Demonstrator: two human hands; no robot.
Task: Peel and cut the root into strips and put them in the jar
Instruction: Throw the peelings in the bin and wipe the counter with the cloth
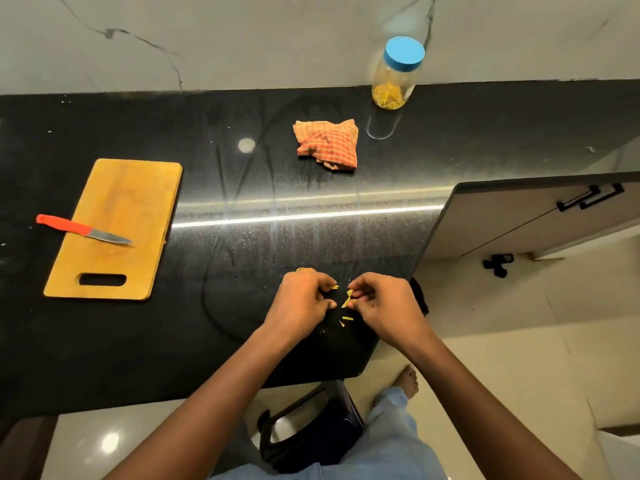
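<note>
Strips (347, 319) lie on the tabletop (242, 271) at lower centre; our right hand (384, 306) pinches one, our left hand (299, 301) pinches another.

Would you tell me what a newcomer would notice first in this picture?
At the near counter edge, the left hand and the right hand pinch yellow strips. A red-handled knife lies across the edge of the wooden board at left; the blue-lidded jar, strips inside, stands at the back, right of a checked cloth.

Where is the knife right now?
Head view, left side: the knife lies on the cutting board, its red handle overhanging the board's left edge onto the counter.
</note>
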